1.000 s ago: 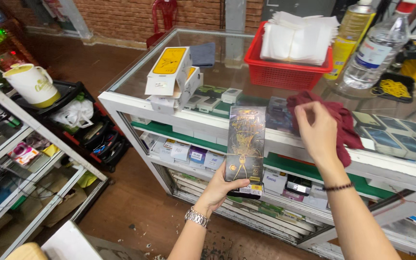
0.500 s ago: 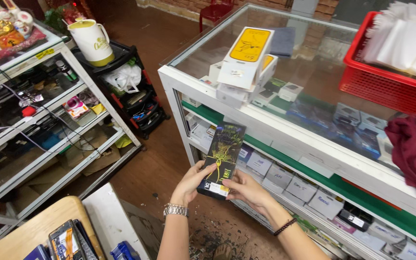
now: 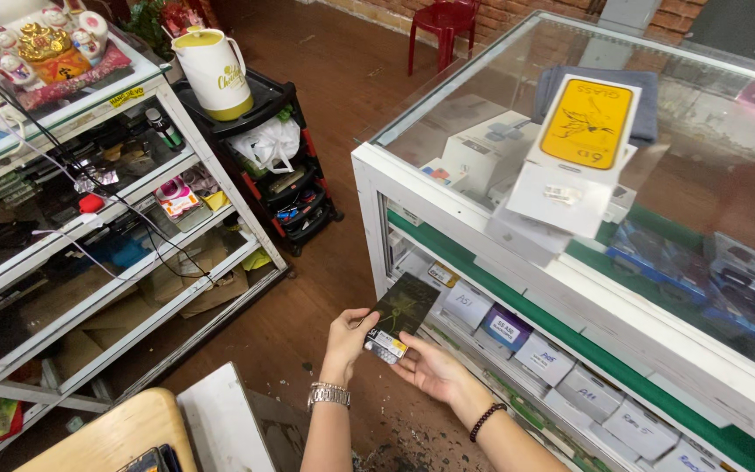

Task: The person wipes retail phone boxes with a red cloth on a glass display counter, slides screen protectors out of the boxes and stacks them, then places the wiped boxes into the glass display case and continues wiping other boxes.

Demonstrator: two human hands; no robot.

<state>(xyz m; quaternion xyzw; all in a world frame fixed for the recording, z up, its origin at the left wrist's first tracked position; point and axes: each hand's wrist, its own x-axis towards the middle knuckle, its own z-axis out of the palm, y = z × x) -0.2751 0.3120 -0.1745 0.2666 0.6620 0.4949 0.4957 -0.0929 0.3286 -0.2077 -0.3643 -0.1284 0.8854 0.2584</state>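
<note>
A flat packet (image 3: 402, 316) is between the left hand (image 3: 347, 336) and right hand (image 3: 430, 371), in front of the glass counter (image 3: 517, 262). A jug (image 3: 214, 72) stands on a rack (image 3: 294, 188) to the left.

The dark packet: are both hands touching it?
Touching. The head view shows the left hand gripping the dark packet at its edge and the right hand supporting it underneath.

Small phone-accessory shop, glass display case (image 3: 412, 188) at right stocked with rows of small labelled boxes (image 3: 543, 358), glass-shelved cabinet (image 3: 72, 236) at left, screen-protector packs (image 3: 583, 140) stacked on the tabletop
</note>
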